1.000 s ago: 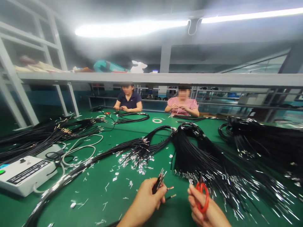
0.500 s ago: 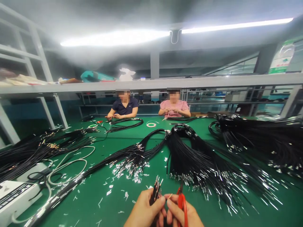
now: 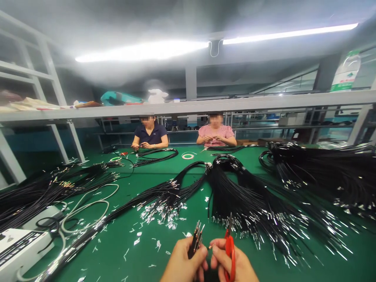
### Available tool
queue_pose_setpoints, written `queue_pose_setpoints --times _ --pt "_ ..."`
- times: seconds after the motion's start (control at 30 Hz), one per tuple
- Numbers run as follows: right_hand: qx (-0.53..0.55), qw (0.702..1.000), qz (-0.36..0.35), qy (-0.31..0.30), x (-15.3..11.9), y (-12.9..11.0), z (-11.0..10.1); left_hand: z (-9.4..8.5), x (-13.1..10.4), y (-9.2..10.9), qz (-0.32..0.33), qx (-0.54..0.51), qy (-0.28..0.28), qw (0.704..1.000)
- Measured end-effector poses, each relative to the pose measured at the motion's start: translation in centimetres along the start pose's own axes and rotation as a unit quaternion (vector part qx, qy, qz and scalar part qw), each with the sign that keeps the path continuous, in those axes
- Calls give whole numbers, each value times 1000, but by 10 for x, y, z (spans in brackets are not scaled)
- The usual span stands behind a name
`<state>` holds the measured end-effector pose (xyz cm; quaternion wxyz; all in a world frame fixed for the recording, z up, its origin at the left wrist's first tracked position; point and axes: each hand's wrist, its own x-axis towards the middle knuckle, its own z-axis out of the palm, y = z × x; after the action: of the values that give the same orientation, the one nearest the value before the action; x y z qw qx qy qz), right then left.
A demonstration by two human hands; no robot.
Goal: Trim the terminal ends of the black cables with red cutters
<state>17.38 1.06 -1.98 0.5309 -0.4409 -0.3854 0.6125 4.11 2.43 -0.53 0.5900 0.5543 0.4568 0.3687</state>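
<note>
My left hand (image 3: 188, 258) is closed round a small bunch of black cables (image 3: 196, 243), whose stripped, shiny ends point up past the fingers. Close on its right, my right hand (image 3: 230, 260) holds red-handled scissors (image 3: 230, 250) with the dark blades pointing up and away. The thumb and forefinger of that hand are pinched at a small copper-coloured wire end beside the bunch. A narrow gap shows between the two hands. Beyond them a large fan of black cables (image 3: 235, 192) with silvery ends lies on the green table (image 3: 141, 258).
More cable bundles (image 3: 331, 176) lie at the right, others (image 3: 44, 188) at the left. A white box (image 3: 23, 250) and pale cord (image 3: 107, 207) are at the left. White scraps (image 3: 158, 245) dot the table. Two people (image 3: 150, 135) sit across, under a shelf (image 3: 182, 107).
Both my hands have shifted slightly right, and the gap between them has widened a little. The scissors moved along with my right hand. The person in dark blue leans slightly further left.
</note>
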Motion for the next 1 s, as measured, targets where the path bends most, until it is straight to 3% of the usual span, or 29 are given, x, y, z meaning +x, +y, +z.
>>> queue_pose_setpoints --times 0.2,0.5,0.57,0.73,0.83,1.0 --pt "8 1000 8 -14 -5 -14 2 -4 -1 3 -40 -55 -51 996" --pt "41 998 16 -43 -14 -18 15 -4 -6 12 -16 -53 -132 990" --pt "25 999 15 -37 -12 -12 13 -5 -6 13 -1 -36 -111 993" --pt "-87 996 -23 -7 -2 7 2 -9 -5 12 67 81 87 991" --pt "-125 991 -36 -11 0 13 -1 -10 -7 15 71 127 84 986" --pt "-199 978 -62 -12 -3 11 2 -7 -8 16 53 75 61 994"
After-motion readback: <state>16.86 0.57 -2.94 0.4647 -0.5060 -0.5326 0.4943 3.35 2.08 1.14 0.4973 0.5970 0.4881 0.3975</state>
